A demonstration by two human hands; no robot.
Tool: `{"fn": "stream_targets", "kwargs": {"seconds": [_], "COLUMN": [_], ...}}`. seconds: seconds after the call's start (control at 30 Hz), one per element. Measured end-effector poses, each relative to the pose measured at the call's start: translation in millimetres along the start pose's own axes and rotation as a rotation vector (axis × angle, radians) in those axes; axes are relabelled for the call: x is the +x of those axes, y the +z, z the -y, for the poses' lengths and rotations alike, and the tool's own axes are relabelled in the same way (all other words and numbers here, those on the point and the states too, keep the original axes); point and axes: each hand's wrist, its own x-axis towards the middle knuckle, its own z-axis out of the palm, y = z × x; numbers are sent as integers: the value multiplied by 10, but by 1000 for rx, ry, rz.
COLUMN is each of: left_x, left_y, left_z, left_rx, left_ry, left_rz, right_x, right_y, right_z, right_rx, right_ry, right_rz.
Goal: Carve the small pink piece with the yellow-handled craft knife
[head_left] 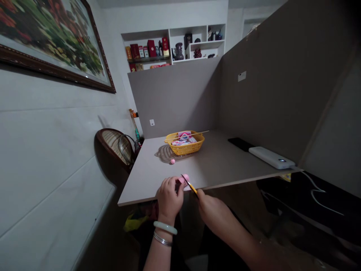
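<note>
My left hand (170,195) is at the table's front edge, with bracelets on its wrist. Its thumb and fingers pinch a small soft-looking pink piece (185,177), perhaps clay. Coming in from the right, my right hand (210,205) is closed around a slim yellow-handled tool (193,188). The tool's thin, dark, pointed end lies across the pink piece; its exact kind is unclear. A small pink ball (172,161) rests on the table beyond my left hand. Behind that ball stands a yellow plastic basket (185,150) with pink-and-white packets inside.
A thin stick (201,132) lies across the basket's rim. On the table (143,177) at right are a white power bank (270,157) with a cable and a dark flat object (239,143). Grey partitions (180,98) border the table's back and right.
</note>
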Motion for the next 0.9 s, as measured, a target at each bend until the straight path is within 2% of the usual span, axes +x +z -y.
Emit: {"fn": "stream_targets", "kwargs": {"seconds": [0.13,0.3,0.57,0.7,0.9], "left_x": [1,-3,-11,-13,7], "left_y": [3,-12,23,19,31], "left_z": [18,13,32,20,35], "left_rx": [15,-3,23,36,-2], "left_ry": [-21,0,11,24,-4], "left_rz": [1,18,-27,-31,-27], "right_x": [103,-105,144,131,62], "right_y": [-11,15,44,99,55], "right_z": [33,-22,42,19,-2], "right_rx": [-7,60,23,57,80], "right_ry": [3,34,-11,-2,-15], "right_rz": [1,52,-5,-27,-30]}}
